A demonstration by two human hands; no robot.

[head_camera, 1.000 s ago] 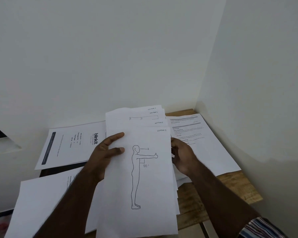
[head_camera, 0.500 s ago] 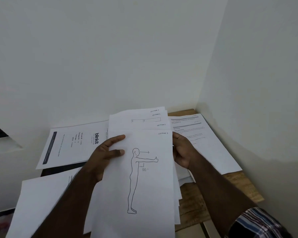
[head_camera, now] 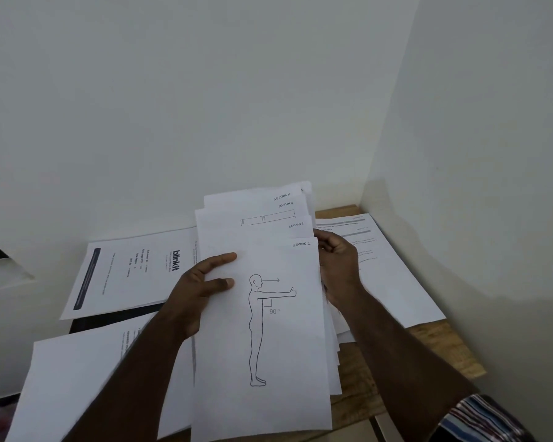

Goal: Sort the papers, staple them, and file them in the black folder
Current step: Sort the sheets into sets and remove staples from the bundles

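While I look down through the head camera, I judge that the fanned bundle of thin white printed sheets (head_camera: 262, 330) is light, floppy and a little slippery, so the sheets can slide apart if the grip is loose. I think the best place to hold it is at both long edges, near the upper half, and then to tap the lower edge on the brown wooden table (head_camera: 361, 378) to make it square. My left hand (head_camera: 198, 291) grasps the left edge, with two fingers lying on the front sheet. My right hand (head_camera: 339, 269) is curled around the right edge, pinching the sheets behind. The bundle is lifted above the table, between both hands, in front of the white wall corner. Its front sheet shows a line drawing of a standing figure with one arm stretched forward, and a handwritten label at each top right corner, stepped one behind the other. Other printed white pages (head_camera: 131, 269) lie flat on the table around it. I see no stapler.
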